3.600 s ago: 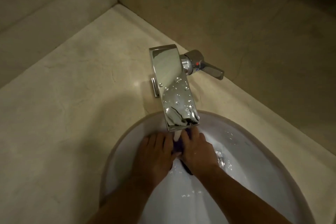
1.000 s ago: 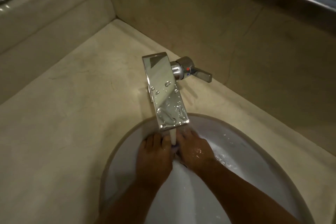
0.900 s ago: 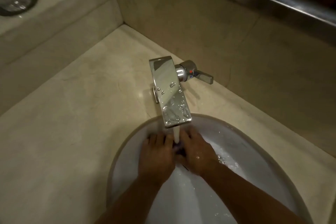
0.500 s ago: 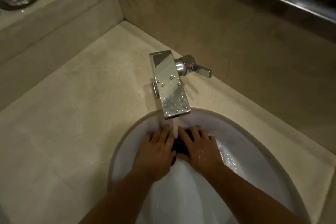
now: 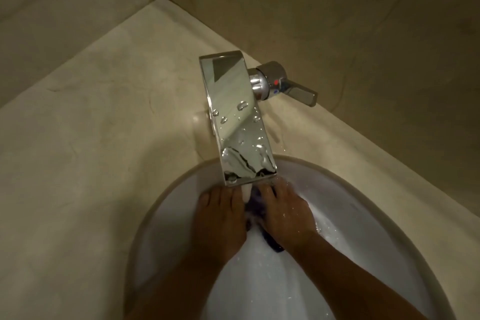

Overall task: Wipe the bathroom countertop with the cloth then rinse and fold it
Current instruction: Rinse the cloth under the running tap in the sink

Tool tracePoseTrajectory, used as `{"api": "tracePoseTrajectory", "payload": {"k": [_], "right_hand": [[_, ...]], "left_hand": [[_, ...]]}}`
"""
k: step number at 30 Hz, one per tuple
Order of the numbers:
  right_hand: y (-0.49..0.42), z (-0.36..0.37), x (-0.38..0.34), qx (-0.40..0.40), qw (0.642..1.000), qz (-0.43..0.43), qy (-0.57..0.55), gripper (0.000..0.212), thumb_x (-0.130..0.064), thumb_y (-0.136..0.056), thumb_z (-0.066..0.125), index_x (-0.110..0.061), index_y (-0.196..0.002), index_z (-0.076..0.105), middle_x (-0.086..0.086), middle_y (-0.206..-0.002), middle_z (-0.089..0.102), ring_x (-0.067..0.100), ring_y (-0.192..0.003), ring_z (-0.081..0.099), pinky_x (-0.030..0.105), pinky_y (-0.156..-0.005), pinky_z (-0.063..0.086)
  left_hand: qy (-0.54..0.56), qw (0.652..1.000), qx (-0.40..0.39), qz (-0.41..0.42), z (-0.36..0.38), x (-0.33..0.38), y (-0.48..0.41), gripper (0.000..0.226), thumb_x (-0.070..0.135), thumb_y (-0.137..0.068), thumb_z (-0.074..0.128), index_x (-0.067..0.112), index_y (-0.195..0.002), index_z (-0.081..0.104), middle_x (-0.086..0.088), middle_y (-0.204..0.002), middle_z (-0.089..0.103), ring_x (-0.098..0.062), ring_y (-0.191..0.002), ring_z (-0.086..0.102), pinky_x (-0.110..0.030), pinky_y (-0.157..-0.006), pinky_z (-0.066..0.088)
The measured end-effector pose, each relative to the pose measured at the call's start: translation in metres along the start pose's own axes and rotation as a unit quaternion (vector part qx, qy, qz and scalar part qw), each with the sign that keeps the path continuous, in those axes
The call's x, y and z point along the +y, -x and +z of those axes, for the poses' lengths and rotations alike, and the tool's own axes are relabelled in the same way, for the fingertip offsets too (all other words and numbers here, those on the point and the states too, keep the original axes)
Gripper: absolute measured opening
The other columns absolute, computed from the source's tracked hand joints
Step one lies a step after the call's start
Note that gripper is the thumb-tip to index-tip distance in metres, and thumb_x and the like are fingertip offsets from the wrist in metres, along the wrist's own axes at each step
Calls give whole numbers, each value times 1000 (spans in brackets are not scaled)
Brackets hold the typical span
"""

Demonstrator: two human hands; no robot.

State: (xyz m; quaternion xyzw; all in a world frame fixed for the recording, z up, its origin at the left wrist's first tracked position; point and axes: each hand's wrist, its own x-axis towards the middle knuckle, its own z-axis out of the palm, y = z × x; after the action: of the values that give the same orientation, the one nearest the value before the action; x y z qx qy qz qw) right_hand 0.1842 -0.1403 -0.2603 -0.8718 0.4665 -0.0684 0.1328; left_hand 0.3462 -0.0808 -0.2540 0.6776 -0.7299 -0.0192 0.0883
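Head view, hands: we see our left hand (image 5: 220, 223) and right hand (image 5: 284, 215) pressed together around the dark cloth (image 5: 255, 213), fingers curled over it. Half a second ago our fingers were spread wider over the bundle; they have since drawn in, so we judge we are squeezing.

Head view, cloth: it sits bunched between our palms inside the white sink basin (image 5: 363, 215), directly under the water stream (image 5: 246, 192). A dark tail of it shows below our right wrist.

Head view, tap: the chrome faucet spout (image 5: 239, 122) is beaded with drops, and its lever handle (image 5: 298, 91) points off to the right. Water is running.

Head view, surface: the beige countertop (image 5: 91, 138) lies bare around the basin, with a few splashes near the faucet base.

Meaning for the task: wiping looks finished. We are in the middle of the rinse, working water through the fabric. Wringing and folding are not yet done.
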Motion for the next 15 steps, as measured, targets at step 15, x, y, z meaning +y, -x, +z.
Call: {"api": "tracePoseTrajectory", "payload": {"k": [15], "right_hand": [[21,-32,-60,8,989,97,-109,83,-63,-84,55,-27,-154,28,-1,-157,33,26,-138,40,49,-99,47]], "left_hand": [[29,992,-60,104,-73,-15,9,62,51,-86,54,19,-139,50,-10,-138,55,-32,-123,53,-50,-103,42]]}}
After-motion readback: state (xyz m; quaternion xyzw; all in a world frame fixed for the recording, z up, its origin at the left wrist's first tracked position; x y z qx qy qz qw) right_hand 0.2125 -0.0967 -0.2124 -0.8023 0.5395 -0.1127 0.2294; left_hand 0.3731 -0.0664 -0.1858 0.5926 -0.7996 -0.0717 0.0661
